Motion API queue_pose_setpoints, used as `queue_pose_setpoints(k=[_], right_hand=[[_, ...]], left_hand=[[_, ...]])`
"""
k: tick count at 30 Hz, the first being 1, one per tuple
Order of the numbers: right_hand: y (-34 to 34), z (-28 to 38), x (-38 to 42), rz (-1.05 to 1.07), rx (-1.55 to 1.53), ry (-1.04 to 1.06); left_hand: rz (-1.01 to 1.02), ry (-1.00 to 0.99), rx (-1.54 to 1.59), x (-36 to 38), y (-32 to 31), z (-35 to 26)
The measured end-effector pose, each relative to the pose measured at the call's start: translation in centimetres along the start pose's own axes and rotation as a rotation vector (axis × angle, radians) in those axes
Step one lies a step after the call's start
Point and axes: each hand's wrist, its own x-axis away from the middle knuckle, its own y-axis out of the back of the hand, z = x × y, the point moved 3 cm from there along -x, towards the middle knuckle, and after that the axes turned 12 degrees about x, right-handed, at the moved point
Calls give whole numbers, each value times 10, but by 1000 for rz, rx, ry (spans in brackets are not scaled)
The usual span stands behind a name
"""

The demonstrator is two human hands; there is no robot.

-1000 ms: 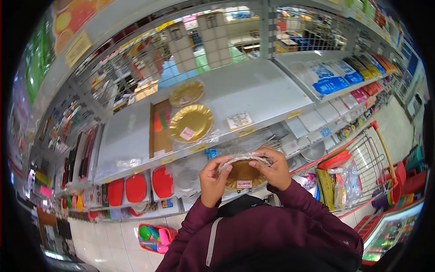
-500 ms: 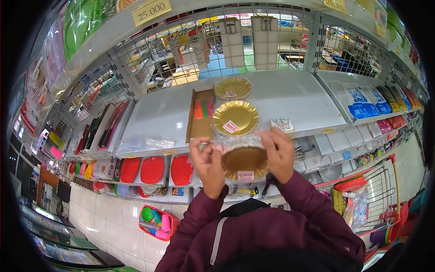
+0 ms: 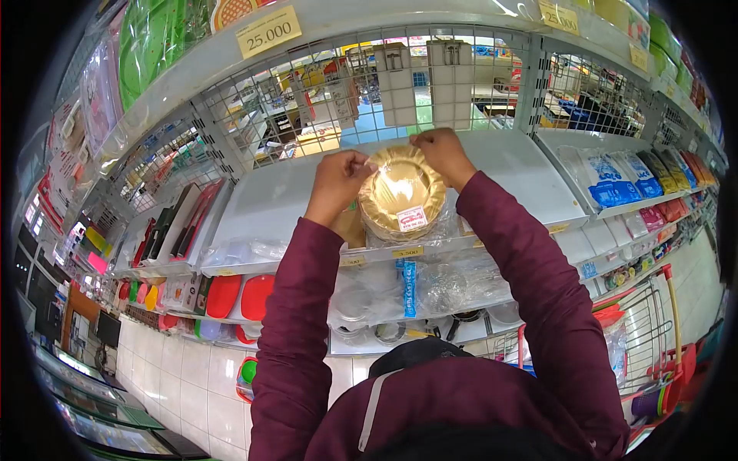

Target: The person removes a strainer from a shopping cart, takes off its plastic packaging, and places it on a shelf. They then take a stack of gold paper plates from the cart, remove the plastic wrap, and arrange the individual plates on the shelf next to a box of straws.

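Over the white shelf, a wrapped pack of gold plates (image 3: 402,188) with a red and white sticker is held between my two hands. My left hand (image 3: 339,179) pinches its wrapping at the upper left edge, fingers closed. At the upper right edge my right hand (image 3: 443,154) is also closed on the wrapping. More gold plates sit directly beneath the pack, mostly hidden by it. My left forearm and hand cover most of the brown box beside them.
A wire grid (image 3: 292,104) stands behind the shelf (image 3: 500,169). Blue and white packs (image 3: 611,180) lie at the right. Below are clear plastic goods (image 3: 453,288) and red plates (image 3: 224,296). A shopping cart (image 3: 649,330) stands at lower right, a red basket (image 3: 244,390) on the floor.
Both hands have moved forward and up, carrying the gold plate pack from the shelf's front edge to above the other gold plates. The arms now reach farther out.
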Motion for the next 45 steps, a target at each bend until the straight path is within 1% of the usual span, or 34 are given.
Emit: queue_pose_setpoints(k=[1,2,3,5,6,10,12,13,15,16,18,19,21,22,23,25,26,28,32,35,37,39,41,43,45], right_hand=[[-7,-10,-2,62,81,-16],[-9,-14,0,110,176,-14],[-15,-21,2,107,176,-13],[-23,-26,7,100,495,60],[-26,-30,8,224,467,-79],[-26,-25,23,171,581,-141],[-20,-15,28,143,622,-51],[-15,-11,31,137,621,-52],[0,9,39,-74,478,262],[3,12,46,-80,479,259],[-3,17,63,243,364,407],[-9,10,69,241,366,406],[-25,3,83,215,505,646],[-26,1,85,270,478,631],[-24,3,87,266,482,630],[-24,2,89,340,528,559],[-26,0,90,351,545,561],[-26,-2,90,352,578,564],[-32,-7,91,349,625,571],[-33,-7,88,392,613,545],[-16,4,80,532,491,519],[10,-6,73,354,176,557],[86,19,81,257,75,522],[174,33,112,288,-31,431],[247,23,161,205,-274,237]], left_hand=[[50,56,-22,-4,-1,14],[29,18,-40,-8,-2,29],[31,15,-41,-9,-3,28],[95,70,-211,-5,-9,28],[89,44,-289,-5,-11,35],[144,21,-297,-3,-18,48],[117,229,-271,3,-22,49],[119,224,-274,6,-23,45],[-141,-157,-521,12,-20,22],[-137,-162,-521,16,-20,14],[106,-363,-596,28,-30,-7],[107,-366,-595,35,-34,-9],[284,-394,-727,51,-50,-9],[358,-248,-697,55,-52,-1],[359,-253,-696,58,-53,4],[379,-189,-714,60,-53,17],[384,-193,-711,60,-54,16],[389,-156,-805,60,-56,15],[389,-144,-759,59,-56,25],[394,-158,-726,56,-56,26],[435,-107,-688,54,-54,28],[503,-90,-683,52,-53,18],[533,-171,-615,47,-48,10],[381,-227,-517,49,-38,-13],[328,-272,-156,66,-41,-65]])
